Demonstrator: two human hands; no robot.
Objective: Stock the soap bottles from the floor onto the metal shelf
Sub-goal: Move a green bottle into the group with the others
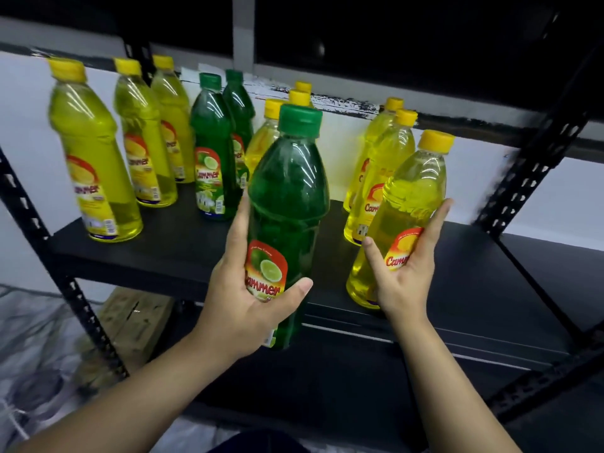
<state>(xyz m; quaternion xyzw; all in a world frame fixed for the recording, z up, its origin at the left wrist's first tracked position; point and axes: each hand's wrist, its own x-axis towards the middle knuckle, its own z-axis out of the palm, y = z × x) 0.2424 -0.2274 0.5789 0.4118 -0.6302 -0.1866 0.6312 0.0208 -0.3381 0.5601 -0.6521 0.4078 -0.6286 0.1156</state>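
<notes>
Placing is under way. The left hand point(242, 299) grips a green soap bottle point(287, 204) by its labelled waist, held upright just in front of the metal shelf point(170, 256), its base below the shelf's edge. The right hand point(405, 273) cradles a yellow soap bottle point(408, 204) with loosely curled fingers point(436, 223), its base at the shelf's front edge. Next, I judge, the green one must lift over the lip and settle behind, beside the green pair point(215, 152). The bottles are smooth, clear plastic with ribbed caps; the shelf is matt black.

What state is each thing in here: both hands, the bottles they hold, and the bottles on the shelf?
Left hand: grips green bottle, upright, capped, off the shelf.
Right hand: holds yellow bottle, tilted, capped, at the shelf's front edge.
Shelved bottles: upright, capped.
Metal shelf: partly stocked.
</notes>
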